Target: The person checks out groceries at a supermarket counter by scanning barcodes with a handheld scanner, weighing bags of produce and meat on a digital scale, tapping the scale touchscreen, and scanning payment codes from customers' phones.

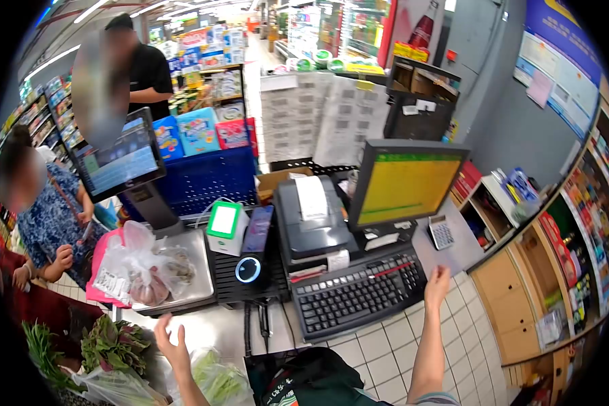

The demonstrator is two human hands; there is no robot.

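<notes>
My left hand [174, 344] is raised over the counter with its fingers apart, and nothing is in it. Below it lie bagged pale green leafy vegetables [216, 377]; a bunch of red-green leaves [115, 346] is to its left. Beyond that hand, clear plastic bags of produce [152, 274] rest on the metal scale plate [203, 276]. My right hand [438, 285] is just off the right end of the black keyboard [355, 296], fingers drawn together, with nothing visible in them. A calculator [441, 233] sits behind it.
A yellow-screened monitor [409, 186] and receipt printer [311, 220] stand behind the keyboard. The customer display [118, 159] rises beside a green-screened box [224, 220] and a round black scanner [248, 271]. Two people stand across the counter at left. Wooden cabinets [514, 291] line the right.
</notes>
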